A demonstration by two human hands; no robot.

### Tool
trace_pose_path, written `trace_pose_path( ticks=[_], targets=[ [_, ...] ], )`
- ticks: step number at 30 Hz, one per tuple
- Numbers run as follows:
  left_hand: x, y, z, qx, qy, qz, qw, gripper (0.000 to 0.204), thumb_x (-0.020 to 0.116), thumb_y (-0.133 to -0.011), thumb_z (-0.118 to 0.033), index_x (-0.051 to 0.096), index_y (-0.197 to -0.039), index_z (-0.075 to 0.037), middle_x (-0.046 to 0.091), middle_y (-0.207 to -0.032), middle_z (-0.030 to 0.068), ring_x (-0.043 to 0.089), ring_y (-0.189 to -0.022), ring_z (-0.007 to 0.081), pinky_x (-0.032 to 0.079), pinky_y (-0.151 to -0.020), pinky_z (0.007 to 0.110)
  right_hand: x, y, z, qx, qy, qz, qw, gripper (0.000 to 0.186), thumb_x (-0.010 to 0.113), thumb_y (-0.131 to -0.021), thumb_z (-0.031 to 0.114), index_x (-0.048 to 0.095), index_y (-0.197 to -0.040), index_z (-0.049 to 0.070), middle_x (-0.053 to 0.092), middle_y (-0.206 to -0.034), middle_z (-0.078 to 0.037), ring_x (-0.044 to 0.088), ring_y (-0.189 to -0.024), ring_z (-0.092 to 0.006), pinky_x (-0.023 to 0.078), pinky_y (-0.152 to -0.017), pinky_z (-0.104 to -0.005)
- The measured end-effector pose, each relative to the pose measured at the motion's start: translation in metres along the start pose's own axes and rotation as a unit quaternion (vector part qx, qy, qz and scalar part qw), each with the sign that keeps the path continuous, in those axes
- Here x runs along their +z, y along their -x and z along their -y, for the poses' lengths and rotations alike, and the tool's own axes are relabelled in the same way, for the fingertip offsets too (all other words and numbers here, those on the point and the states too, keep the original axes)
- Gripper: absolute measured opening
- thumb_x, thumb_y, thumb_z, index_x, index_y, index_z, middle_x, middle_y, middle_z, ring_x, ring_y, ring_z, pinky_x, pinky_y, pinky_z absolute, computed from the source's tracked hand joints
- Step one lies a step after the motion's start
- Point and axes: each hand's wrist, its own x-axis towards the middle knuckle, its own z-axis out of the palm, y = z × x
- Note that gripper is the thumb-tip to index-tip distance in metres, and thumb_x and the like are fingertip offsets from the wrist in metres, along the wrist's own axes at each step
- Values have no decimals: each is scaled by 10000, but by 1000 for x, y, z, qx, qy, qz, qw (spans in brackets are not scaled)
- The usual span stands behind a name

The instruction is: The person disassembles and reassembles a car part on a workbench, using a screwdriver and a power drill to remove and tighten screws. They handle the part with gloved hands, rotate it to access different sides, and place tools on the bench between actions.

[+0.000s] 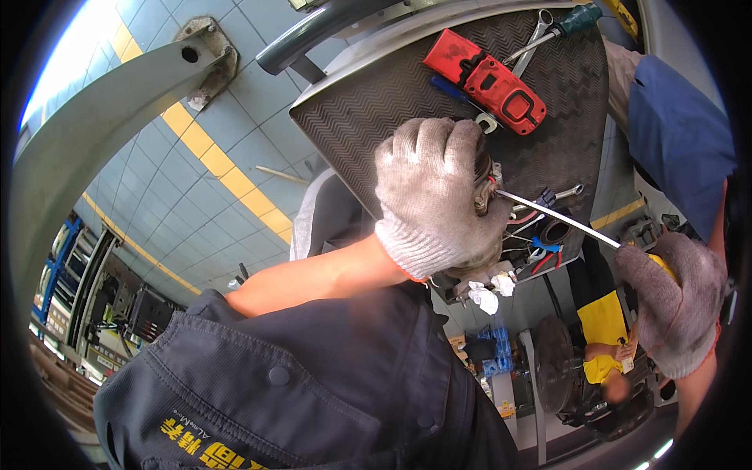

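Observation:
My left hand [431, 188], in a grey knitted work glove, is closed around a round metal part [483, 188] over a black ribbed mat [352, 117]. Much of that part hides behind the glove. My right hand [674, 301], gloved too, grips the yellow handle of a screwdriver [560, 218]. Its long shaft points left, and the tip meets the part beside my left fingers. Beyond the part lies a red and black boxy tool [489, 82], with an open-end wrench [486, 123] by its lower edge.
A green-handled screwdriver [580, 19] crosses another wrench [540, 27] at the far end. Right of the part are a combination wrench [568, 192] and red-handled pliers [546, 262]. Crumpled white tissue [484, 298] is at the near edge. People in blue [681, 117] and yellow [599, 360] are nearby.

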Motion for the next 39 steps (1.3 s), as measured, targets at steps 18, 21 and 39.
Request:
trace_pose_path(
  ticks=[18,21,39],
  targets=[
    [-1,-3,-1,-4,-10,15,1000,715,948,-694,-344,748,-1311,-42,713,-1240,172,702,-1210,429,543,-981,594,-5,-1,0,45,-58,7,997,451,832,-737,-2,816,-1188,12,650,-863,-158,664,-719,-334,495,-634,-462],
    [-2,-5,-1,-6,-10,19,1000,719,949,-695,-351,748,-1313,-42,715,-1233,171,702,-1214,427,545,-986,598,-3,-2,0,47,-71,8,996,440,821,-758,-22,812,-1197,11,660,-873,-164,669,-725,-343,507,-646,-465],
    [-1,-5,0,8,-15,8,1000,748,946,-686,-372,755,-1322,-29,720,-1240,168,700,-1210,426,540,-986,585,-5,6,5,7,39,20,999,451,859,-832,34,831,-1279,77,668,-915,-148,680,-734,-279,528,-658,-407]
  ],
)
